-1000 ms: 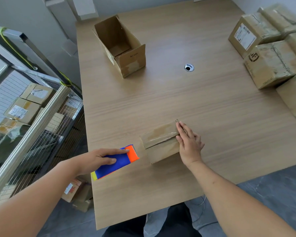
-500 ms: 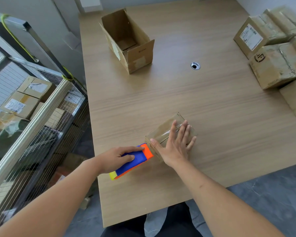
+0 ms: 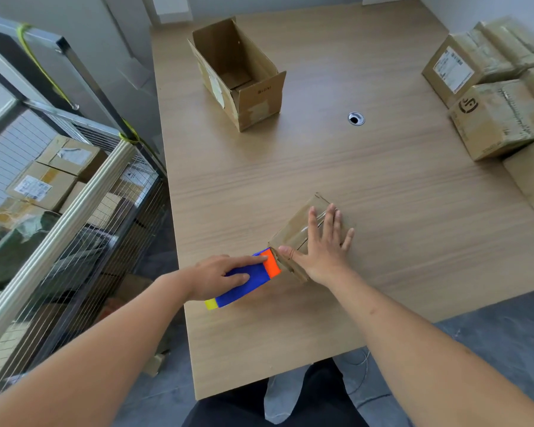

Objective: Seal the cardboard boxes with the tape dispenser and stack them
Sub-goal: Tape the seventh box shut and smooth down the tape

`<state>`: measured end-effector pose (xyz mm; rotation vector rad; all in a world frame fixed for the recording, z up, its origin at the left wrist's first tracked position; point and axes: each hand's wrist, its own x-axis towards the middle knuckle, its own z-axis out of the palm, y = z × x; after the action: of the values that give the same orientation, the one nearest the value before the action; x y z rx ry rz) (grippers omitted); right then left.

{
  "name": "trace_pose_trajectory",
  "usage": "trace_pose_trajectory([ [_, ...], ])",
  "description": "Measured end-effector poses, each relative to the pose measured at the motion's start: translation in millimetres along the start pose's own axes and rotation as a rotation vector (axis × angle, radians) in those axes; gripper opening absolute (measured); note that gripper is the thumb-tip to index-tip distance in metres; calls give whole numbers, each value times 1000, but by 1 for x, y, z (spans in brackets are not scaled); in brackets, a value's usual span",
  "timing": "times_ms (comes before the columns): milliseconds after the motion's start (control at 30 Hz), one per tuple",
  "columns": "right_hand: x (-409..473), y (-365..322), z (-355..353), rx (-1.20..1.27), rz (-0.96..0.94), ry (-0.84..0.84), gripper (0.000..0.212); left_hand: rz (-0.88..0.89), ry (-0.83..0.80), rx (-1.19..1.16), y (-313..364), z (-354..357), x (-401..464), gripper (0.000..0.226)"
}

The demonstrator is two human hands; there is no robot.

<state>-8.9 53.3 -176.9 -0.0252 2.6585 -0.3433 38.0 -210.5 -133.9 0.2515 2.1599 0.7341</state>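
Near the worktop's front edge [image 3: 228, 365], the right hand [image 3: 324, 251] lies flat, fingers straight, pressing the small box [image 3: 293, 232]. The left hand [image 3: 219, 272] grips the dispenser [image 3: 247, 278], its orange end touching the box's near-left edge. If the pressing hand eases, the box could slide or the flaps lift, so the tape wrinkles. One dispenser; one open box [image 3: 238, 72] near the far-left corner; at least four sealed boxes [image 3: 500, 118] along the right edge.

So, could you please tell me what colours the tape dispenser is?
The tape dispenser is mostly blue, orange at the box end, yellow at the near end; head view.
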Motion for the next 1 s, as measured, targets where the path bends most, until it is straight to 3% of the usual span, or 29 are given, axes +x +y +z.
trace_pose_trajectory([
  [200,6,-4,-25,-85,-234,-92,99,77,95,25,3,-5,-26,75],
  [433,17,6,-36,-132,-603,-272,105,109,270,-11,25,11,-41,90],
  [500,13,9,-39,25,-657,-275,91,121,321,-31,37,18,-44,95],
  [567,-1,11,-43,316,-644,-261,59,125,362,-51,48,26,-45,98],
  [700,-36,22,-57,881,-459,-409,32,131,406,-67,73,38,-49,101],
  [800,-51,36,-68,1003,-456,-475,20,144,439,-86,92,47,-52,102],
  [1000,-61,61,-72,1086,-440,-426,14,147,482,-104,123,65,-57,102],
])
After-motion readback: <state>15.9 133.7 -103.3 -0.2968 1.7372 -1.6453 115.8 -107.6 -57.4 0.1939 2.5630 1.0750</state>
